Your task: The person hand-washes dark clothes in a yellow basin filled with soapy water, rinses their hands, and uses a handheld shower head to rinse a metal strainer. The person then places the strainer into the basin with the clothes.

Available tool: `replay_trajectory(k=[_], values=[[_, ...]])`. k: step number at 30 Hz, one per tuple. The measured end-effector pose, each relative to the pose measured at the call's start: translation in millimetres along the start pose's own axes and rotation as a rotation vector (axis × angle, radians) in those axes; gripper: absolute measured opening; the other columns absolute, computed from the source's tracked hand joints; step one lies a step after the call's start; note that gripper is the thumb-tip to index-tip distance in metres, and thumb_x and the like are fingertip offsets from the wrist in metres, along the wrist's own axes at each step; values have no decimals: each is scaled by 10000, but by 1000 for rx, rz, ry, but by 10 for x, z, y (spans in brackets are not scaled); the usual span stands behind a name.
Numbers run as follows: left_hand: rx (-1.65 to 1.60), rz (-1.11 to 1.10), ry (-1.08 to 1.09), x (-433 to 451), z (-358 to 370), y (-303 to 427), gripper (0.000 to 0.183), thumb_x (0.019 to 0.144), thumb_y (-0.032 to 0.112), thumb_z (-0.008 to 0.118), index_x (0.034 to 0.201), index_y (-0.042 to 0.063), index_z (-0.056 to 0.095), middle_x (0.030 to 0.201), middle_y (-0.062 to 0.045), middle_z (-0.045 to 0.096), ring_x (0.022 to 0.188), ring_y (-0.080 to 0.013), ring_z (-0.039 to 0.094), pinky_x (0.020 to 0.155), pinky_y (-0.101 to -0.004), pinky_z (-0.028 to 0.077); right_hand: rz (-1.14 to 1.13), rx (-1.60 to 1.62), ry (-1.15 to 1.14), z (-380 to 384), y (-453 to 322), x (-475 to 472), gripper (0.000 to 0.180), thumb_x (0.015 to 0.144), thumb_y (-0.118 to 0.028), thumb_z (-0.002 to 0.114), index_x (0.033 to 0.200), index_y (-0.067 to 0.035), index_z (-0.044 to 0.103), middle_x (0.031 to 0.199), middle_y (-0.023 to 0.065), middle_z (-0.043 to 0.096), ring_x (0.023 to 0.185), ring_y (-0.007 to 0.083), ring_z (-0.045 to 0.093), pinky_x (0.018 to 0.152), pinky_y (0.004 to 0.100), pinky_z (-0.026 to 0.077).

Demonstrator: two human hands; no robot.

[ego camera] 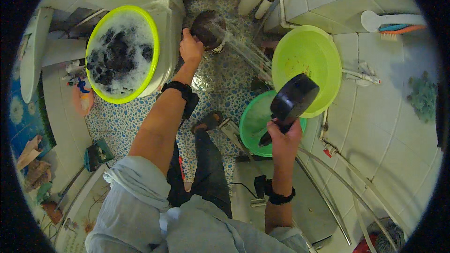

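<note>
My left hand (192,47) grips the near left edge of a dark brown round object (209,30), perhaps a shoe or a bowl, held above the tiled floor. My right hand (286,135) is closed round the handle of a black shower head (294,96). Water jets run from the shower head's far side to the dark round object. At the left, a yellow-green rimmed basin (155,66) holds foamy water with dark items in it. A light green plastic basin (327,66) stands behind the shower head, and a green basin (246,119) with cloudy water is below it.
A washing machine or similar white appliance (165,35) supports the foamy basin. The patterned floor (123,119) is wet in places. Pipes and a hose (337,165) run along the right tiled wall, where brushes (397,28) hang. A dustpan (98,154) is at the lower left.
</note>
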State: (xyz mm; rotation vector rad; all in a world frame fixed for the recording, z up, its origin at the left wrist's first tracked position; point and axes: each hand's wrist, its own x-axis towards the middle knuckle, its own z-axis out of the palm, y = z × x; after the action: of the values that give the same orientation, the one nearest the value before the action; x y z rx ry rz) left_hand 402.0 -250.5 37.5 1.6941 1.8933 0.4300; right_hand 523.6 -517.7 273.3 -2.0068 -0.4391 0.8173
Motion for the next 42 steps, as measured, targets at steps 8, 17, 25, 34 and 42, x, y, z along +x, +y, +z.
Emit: replay_trajectory(k=[8, 17, 25, 34, 42], values=[[-471, -187, -147, -77, 46, -28, 469, 800, -28, 507, 1256, 34, 418, 957, -206, 617, 701, -332, 656, 544, -435, 569, -58, -140, -158, 78, 22, 98, 429, 714, -46, 649, 1126, -23, 530, 1035, 129, 609, 928, 242, 575, 815, 367, 448], [-389, -140, -137, -67, 68, -36, 443, 834, -3, 481, 1269, 25, 399, 950, -224, 619, 614, -307, 659, 519, -414, 555, -46, -154, -92, -25, 84, 80, 432, 707, -54, 632, 1124, -12, 528, 971, 134, 626, 843, 256, 594, 783, 343, 461], [-463, -190, -109, 27, 182, -228, 360, 883, 35, 472, 1239, 31, 420, 1039, -243, 592, 674, -323, 663, 515, -404, 559, -97, -157, -35, -174, 284, 53, 357, 709, -25, 617, 1058, -16, 542, 916, 93, 614, 795, 201, 573, 735, 319, 459], [-820, -83, -47, 39, 127, -143, 259, 872, 13, 495, 1130, 11, 469, 979, -195, 602, 633, -279, 646, 457, -379, 547, 66, -13, 63, -167, 118, -17, 209, 720, -19, 639, 902, -45, 540, 799, 8, 565, 709, 87, 508, 658, 245, 431], [-197, 253, 98, 164, -183, 44, 300, 794, -7, 550, 1065, 112, 503, 902, -210, 613, 813, -418, 587, 686, -477, 465, 13, 109, 100, -243, 35, 62, 253, 729, 10, 609, 961, -34, 519, 853, 29, 562, 761, 108, 517, 707, 250, 427]])
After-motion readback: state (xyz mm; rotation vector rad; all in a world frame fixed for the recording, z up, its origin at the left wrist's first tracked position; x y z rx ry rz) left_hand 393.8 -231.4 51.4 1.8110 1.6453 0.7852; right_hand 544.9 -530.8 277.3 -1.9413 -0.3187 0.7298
